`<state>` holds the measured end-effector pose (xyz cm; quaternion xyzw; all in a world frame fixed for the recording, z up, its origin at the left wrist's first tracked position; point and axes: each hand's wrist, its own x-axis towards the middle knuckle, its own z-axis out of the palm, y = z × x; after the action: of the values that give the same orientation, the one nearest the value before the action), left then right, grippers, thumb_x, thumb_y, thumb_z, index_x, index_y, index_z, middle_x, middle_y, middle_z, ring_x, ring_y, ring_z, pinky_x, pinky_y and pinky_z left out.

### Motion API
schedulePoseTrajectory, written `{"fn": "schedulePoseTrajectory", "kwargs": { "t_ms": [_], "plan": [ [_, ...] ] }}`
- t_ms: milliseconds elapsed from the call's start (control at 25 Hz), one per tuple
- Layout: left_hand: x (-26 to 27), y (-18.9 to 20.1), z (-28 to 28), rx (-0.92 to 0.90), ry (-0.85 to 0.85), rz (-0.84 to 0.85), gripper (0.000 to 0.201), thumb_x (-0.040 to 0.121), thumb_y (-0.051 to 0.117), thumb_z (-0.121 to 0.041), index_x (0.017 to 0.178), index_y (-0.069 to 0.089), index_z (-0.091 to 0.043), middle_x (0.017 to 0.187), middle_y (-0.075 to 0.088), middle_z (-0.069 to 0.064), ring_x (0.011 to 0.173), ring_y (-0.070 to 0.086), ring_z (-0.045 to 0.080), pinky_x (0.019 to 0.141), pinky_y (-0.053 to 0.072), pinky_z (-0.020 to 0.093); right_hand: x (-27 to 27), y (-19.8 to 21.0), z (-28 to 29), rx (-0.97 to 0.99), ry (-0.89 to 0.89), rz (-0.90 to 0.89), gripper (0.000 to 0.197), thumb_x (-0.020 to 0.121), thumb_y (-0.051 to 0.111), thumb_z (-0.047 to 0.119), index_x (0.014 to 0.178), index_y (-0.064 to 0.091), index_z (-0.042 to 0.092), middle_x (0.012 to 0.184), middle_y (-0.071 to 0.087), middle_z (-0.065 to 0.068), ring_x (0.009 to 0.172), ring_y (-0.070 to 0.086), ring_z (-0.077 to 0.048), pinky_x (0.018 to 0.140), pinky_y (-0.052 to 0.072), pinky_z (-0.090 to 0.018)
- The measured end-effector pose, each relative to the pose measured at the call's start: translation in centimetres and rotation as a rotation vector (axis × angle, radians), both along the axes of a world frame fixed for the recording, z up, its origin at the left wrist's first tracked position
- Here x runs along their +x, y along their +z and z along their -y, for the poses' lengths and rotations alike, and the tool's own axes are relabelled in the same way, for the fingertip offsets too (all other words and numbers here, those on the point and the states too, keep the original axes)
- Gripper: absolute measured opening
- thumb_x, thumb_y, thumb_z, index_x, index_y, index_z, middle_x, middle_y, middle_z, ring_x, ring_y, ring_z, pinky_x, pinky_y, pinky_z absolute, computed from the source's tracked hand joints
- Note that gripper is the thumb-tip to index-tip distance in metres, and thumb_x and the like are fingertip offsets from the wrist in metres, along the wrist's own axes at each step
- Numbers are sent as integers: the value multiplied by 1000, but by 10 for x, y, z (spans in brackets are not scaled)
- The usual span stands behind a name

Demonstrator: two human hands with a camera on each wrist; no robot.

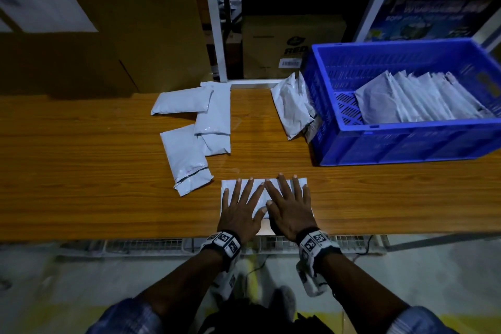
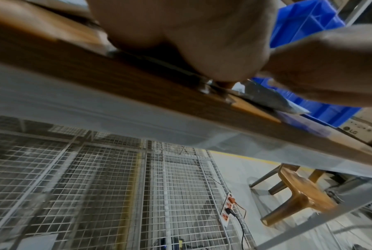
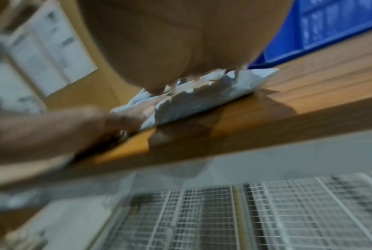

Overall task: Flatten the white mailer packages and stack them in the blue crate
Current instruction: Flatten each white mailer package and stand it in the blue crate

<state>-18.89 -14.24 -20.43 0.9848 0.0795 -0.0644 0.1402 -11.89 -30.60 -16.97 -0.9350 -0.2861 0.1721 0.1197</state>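
A white mailer [image 1: 259, 199] lies near the front edge of the wooden table [image 1: 81, 171]. My left hand [image 1: 240, 207] and right hand [image 1: 290, 206] press flat on it side by side, fingers spread. The right wrist view shows the same mailer [image 3: 212, 96] crumpled under my palm. The blue crate [image 1: 406, 141] stands at the right and holds several white mailers [image 1: 423, 100] leaning in a row. Several loose mailers [image 1: 195, 130] lie on the table left of centre. Two more mailers [image 1: 294, 106] lean against the crate's left wall.
A white metal shelf [image 1: 217, 22] with cardboard boxes [image 1: 284, 46] stands behind the table. A large brown carton [image 1: 122, 22] is at the back left. Under the table are wire mesh panels [image 2: 95, 194], a power strip [image 2: 227, 213] and a brown plastic stool [image 2: 298, 194].
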Motion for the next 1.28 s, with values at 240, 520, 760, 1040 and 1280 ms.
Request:
{"fn": "schedulePoseTrajectory", "kwargs": {
  "t_ms": [240,520,760,1040,1280],
  "plan": [
    [0,-3,1,20,2,23,64,99,21,-57,158,3,-40,167,-7,-10,154,-13,18,122,-4,52,-8,-13,2,-26,-52,56,54,103,12,46,154,-6,42,162,-18,8,149,-20,-20,117,-18,-45],
    [-1,-7,-4,28,-40,69,71,99,19,-71,160,4,-37,168,-5,-5,154,-12,21,121,-4,55,1,-16,4,-30,-29,9,54,102,9,47,153,-9,44,161,-22,10,148,-24,-18,115,-20,-44],
    [-3,-2,2,27,-1,60,67,100,9,-67,159,0,-38,167,-10,-9,154,-11,22,120,-6,56,7,-14,3,-39,-10,-87,55,102,12,46,153,-9,44,159,-25,12,147,-25,-19,115,-17,-47],
    [2,-9,1,26,0,19,65,99,22,-63,159,9,-40,168,6,-9,155,-2,21,122,4,55,8,6,1,-41,37,-26,56,101,12,51,154,-5,41,157,-24,10,146,-27,-24,116,-17,-52],
    [2,-7,-1,20,-8,-13,62,102,12,-56,157,-11,-38,165,-18,-10,152,-21,18,121,-5,55,-3,-13,-2,-41,3,27,55,102,9,47,154,-7,42,161,-20,9,148,-23,-21,118,-17,-46]
  ]
}}
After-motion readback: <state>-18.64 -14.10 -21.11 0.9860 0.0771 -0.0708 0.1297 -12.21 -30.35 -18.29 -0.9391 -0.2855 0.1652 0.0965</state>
